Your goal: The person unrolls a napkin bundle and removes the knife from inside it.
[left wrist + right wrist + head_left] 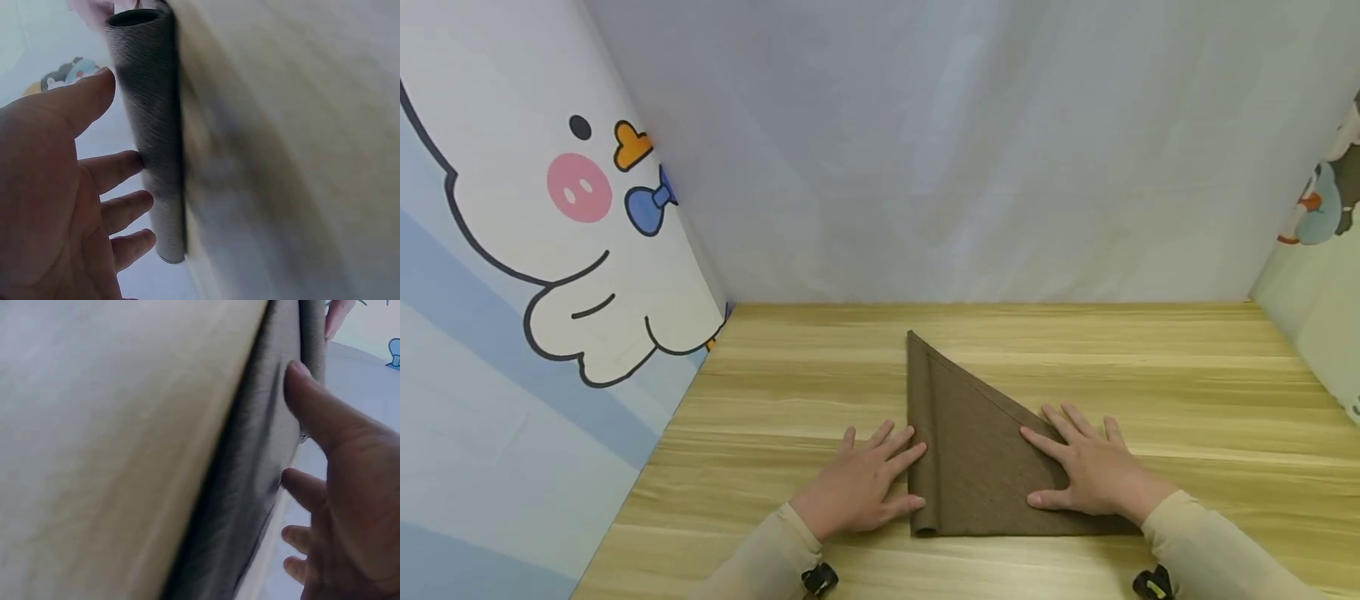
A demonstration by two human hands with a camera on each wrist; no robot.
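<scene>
Brown cloth folded into a triangle on the wooden surface (1150,350).
My left hand (861,487) rests flat, fingers released, at the brown cloth's (973,467) rolled edge; my right hand (1090,471) presses it flat.

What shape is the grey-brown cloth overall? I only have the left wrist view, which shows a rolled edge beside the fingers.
Observer: The brown fabric cloth lies folded into a triangle on the light wooden table, its point toward the back wall.
Operator: Where is the other hand?
Observer: The right hand lies flat with straight fingers on the cloth's right part, along the slanted edge.
Operator: And the left hand against the whole cloth?
Observer: The left hand rests on the table, fingertips touching the rolled left edge.
</scene>
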